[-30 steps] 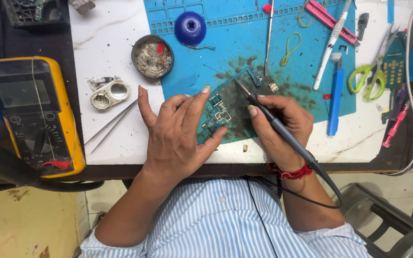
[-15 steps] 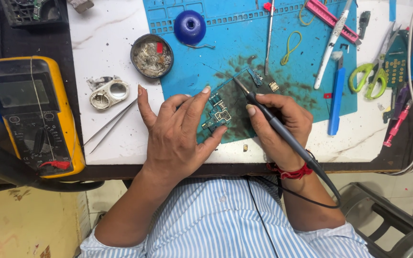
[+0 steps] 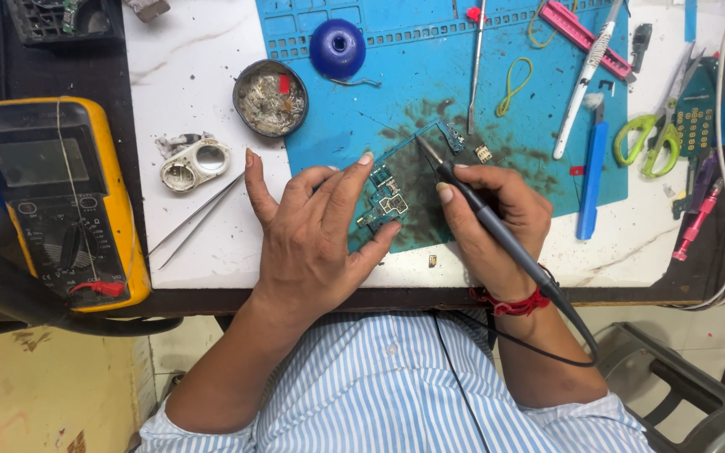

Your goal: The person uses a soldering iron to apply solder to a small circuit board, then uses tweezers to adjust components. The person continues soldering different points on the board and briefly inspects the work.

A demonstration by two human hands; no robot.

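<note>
A small green circuit board (image 3: 392, 197) lies on the blue work mat (image 3: 430, 101). My left hand (image 3: 312, 231) rests flat over the board's left part, fingers spread, pinning it down. My right hand (image 3: 492, 222) grips a black pen-shaped soldering iron (image 3: 484, 218) like a pencil. Its metal tip touches the board's upper right edge. The iron's black cable runs back past my wrist, which wears a red thread band.
A yellow multimeter (image 3: 60, 201) sits at the left edge. Tweezers (image 3: 195, 220), a white metal part (image 3: 195, 164) and a round tin of solder scraps (image 3: 270, 98) lie left of the mat. A blue dome (image 3: 337, 46), green scissors (image 3: 652, 138) and a blue tool (image 3: 591, 180) lie beyond.
</note>
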